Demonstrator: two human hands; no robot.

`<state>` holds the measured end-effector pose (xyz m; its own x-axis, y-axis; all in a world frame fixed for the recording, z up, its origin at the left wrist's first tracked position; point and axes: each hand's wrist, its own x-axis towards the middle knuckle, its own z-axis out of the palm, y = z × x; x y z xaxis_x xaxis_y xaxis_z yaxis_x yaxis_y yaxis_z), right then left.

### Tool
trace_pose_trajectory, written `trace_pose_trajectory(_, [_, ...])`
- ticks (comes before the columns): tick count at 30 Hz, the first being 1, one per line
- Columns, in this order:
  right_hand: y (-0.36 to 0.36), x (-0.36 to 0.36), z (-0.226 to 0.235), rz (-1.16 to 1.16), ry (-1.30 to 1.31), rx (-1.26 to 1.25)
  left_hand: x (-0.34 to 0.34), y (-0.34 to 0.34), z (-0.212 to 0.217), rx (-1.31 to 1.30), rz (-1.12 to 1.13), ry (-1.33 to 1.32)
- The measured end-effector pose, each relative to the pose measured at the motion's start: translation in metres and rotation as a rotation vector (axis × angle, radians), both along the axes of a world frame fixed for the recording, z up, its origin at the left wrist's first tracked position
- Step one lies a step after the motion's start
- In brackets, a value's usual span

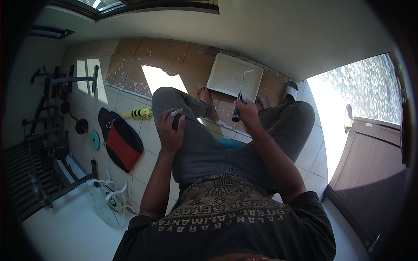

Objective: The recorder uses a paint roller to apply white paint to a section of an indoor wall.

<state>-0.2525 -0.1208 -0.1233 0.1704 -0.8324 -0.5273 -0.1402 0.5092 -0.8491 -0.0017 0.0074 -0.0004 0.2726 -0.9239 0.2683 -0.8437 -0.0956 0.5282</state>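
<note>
Two hands apart, each busy. Right hand (247, 108) clamped on dark handle of paint roller (238, 104), metal frame reaching forward over white paint tray (226, 71). Tray lies on brown cardboard sheet (152, 56) by wall, just ahead of bare feet. Left hand (170, 128) rests on left knee, fingers curled round small pale object (174, 113), kind unclear. Red-and-black bag (119, 139) on tiled floor to left, yellow brush (140, 113) beside it.

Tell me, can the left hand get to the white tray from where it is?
Probably not without leaning. The left hand rests on the left knee, and the tray lies beyond the feet on cardboard. Nothing blocks the way; it just looks far. The right hand with the roller is nearer.
</note>
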Motion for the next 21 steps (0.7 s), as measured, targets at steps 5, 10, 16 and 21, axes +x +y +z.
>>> trace_pose_trajectory(5, [0.002,0.019,0.001,0.005,0.053,-0.076,0.002,0.000,-0.002,-0.029,0.005,0.009])
trace_pose_trajectory(10, [0.006,0.055,0.071,0.056,0.134,-0.075,0.002,0.001,0.002,-0.014,0.008,-0.003])
trace_pose_trajectory(16, [-0.014,0.119,0.061,-0.131,-0.241,-0.054,0.007,0.003,-0.003,-0.032,0.000,0.032])
trace_pose_trajectory(21, [-0.039,0.151,0.100,-0.086,-0.237,-0.136,0.010,0.006,0.000,-0.032,0.002,0.066])
